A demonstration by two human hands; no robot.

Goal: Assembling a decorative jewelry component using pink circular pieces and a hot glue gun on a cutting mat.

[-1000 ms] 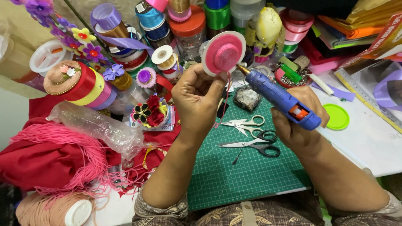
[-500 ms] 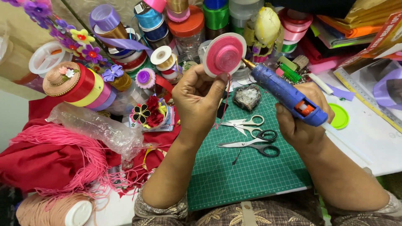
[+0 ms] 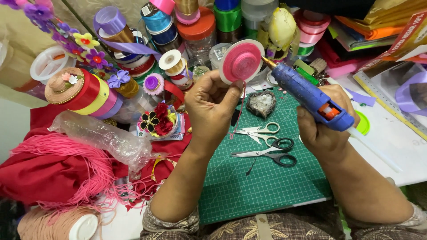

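- The left hand (image 3: 213, 100) pinches a white disc wound with pink cord (image 3: 241, 61) between thumb and fingers (image 3: 202, 84), holding it upright above the far part of the green cutting mat (image 3: 262, 186); a loose tail of pink cord (image 3: 238, 111) hangs from it beside the thumb.
- The right hand (image 3: 324, 129) is wrapped tight around a blue hot glue gun (image 3: 309, 95), its fingers closed on the grip.
- Over the last second the gun has swung up from a lower, flatter pose, and its brass nozzle (image 3: 268, 61) now sits at the disc's right rim, touching or just short of it; I cannot tell which.
- The disc has barely moved, so the work looks to be at the gluing point, with the cord end probably about to be fixed.
- On the mat below lie a small white-handled pair of scissors (image 3: 260, 132) and a black-handled pair of scissors (image 3: 271, 153), just beside each other, and a heart-shaped trinket (image 3: 261, 103) farther back.
- Ribbon spools (image 3: 155, 22) crowd the desk's far edge; a heap of pink cord (image 3: 75, 160) on red cloth lies at the left edge.
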